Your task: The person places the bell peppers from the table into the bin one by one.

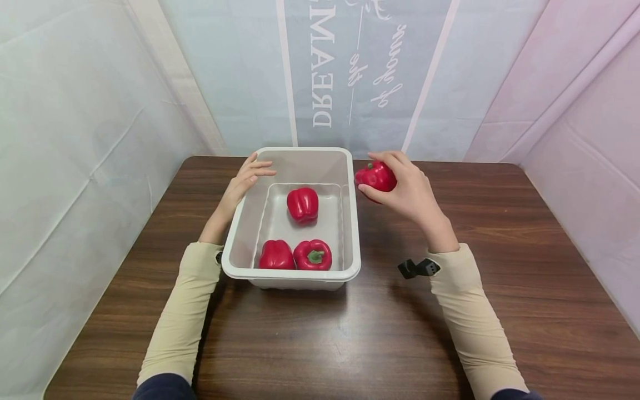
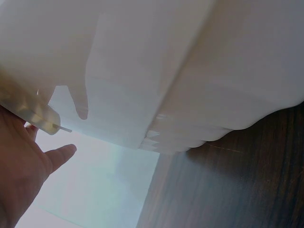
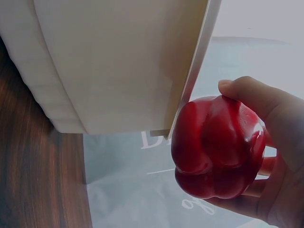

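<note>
A light grey plastic bin (image 1: 290, 274) stands on the table with three red bell peppers inside. One bell pepper (image 1: 302, 205) lies near its middle, and a second bell pepper (image 1: 276, 255) and a third bell pepper (image 1: 313, 255), green stem showing, sit at the near wall. My right hand (image 1: 407, 189) grips another red bell pepper (image 3: 218, 147) just outside the bin's right rim, above the table. At the far left corner of the bin, my left hand (image 1: 240, 186) rests at the rim with fingers extended over it.
The bin is on a dark wood-grain table (image 1: 300, 344). A pale fabric backdrop (image 1: 250, 72) with printed lettering rises behind it, and pale walls (image 1: 75, 139) flank both sides. A small black device (image 1: 419, 269) is strapped at the right wrist.
</note>
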